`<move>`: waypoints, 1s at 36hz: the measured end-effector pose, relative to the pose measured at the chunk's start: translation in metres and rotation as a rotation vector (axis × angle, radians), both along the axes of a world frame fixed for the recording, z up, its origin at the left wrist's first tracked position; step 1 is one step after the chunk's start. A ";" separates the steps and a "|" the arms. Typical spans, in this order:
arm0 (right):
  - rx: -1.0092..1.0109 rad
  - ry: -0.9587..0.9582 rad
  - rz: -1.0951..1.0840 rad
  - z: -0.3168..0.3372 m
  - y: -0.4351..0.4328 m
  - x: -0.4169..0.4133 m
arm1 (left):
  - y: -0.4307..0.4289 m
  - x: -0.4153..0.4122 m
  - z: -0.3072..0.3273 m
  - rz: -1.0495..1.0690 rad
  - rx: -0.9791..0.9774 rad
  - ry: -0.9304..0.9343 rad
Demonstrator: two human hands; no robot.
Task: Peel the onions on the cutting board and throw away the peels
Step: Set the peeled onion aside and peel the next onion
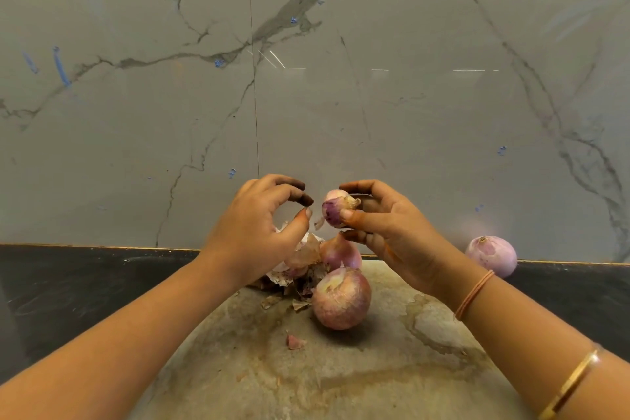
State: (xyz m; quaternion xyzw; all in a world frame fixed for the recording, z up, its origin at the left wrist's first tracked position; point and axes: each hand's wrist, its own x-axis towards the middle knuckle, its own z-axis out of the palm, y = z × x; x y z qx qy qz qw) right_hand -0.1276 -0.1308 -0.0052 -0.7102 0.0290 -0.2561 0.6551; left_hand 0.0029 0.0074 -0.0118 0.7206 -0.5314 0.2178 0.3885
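Note:
My right hand [385, 225] holds a small purple onion [333, 210] up above the board, pinched between thumb and fingers. My left hand [259, 228] hovers just left of it with fingers curled and nothing in its grip. Below, on the stained cutting board [341, 378], sits a large onion [341, 298] with its top cut. Behind it is another onion [341, 253] still partly in its skin. A pile of dry peels [300, 266] lies at the board's far edge, partly hidden by my left hand.
A peeled pale purple onion [491, 256] rests on the dark counter [68, 283] to the right, against the grey marble wall [306, 78]. A small peel scrap [295, 342] lies on the board in front of the large onion.

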 end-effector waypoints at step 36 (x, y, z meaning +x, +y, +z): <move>-0.442 0.053 -0.099 -0.002 0.014 0.001 | 0.000 0.006 0.002 0.012 -0.072 -0.110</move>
